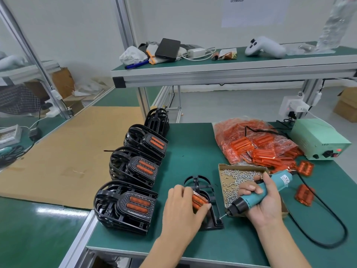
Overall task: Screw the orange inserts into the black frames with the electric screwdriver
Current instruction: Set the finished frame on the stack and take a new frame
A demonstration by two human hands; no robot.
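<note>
head view: i press my left hand (pixel 182 205) on the orange insert (pixel 199 200), fingers flat, pinning it in the black frame (pixel 210 213); my right hand (pixel 260 200) wraps the electric screwdriver (pixel 257 194), tip at the frame's corner.

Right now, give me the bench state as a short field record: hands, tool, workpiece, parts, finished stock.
left hand: left hand presses an orange ribbed plastic insert into the open black plastic frame
right hand: right hand grips the teal corded electric screwdriver
tool tip: bit at the frame's near right corner
screws: small silver screws loose in a shallow cardboard tray
spare inserts: clear bag of orange inserts, a few loose beside it
finished stock: stacks of black frames with inserts on the left
</note>
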